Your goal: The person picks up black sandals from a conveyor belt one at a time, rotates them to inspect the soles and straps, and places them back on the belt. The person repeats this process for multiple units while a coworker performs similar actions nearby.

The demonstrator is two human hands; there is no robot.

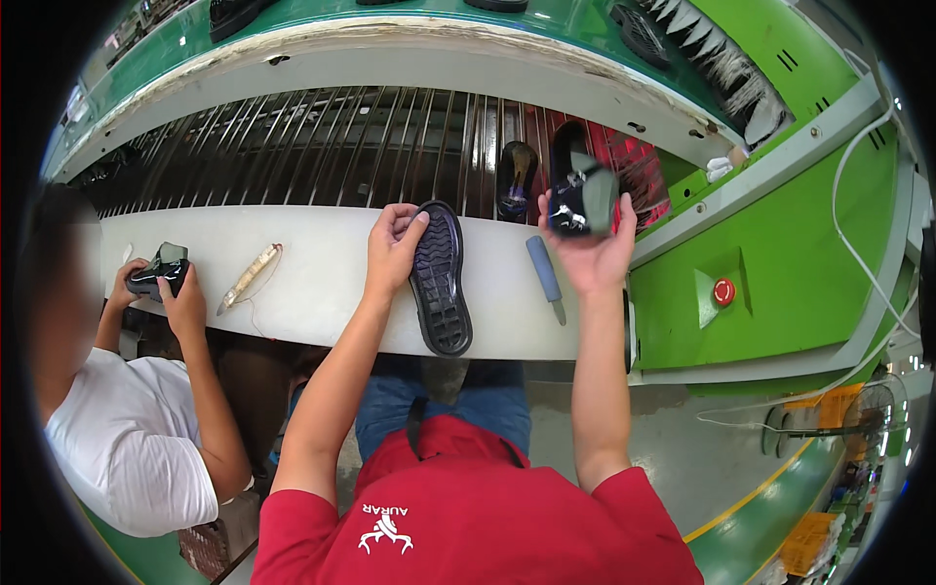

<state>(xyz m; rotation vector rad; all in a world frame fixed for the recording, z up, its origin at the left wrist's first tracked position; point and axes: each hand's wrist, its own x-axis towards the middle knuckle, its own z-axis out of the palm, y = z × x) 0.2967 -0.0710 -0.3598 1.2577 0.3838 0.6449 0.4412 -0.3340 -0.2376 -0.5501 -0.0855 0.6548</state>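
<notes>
The work looks unfinished: the black sole (441,292), mid-frame, and the blurred green-and-black shoe piece (597,200), upper right of centre, are separate. The left hand's (394,244) grip pinches the sole's top end; the right hand (600,258), palm up, grips the shoe piece, forearm near vertical.

Left hand (390,249): fingers curled, thumb extended, gripping. Right hand (600,261): palm up, fingers cupped, gripping. Both forearms (602,361) bare, stretched forward, apart.
</notes>
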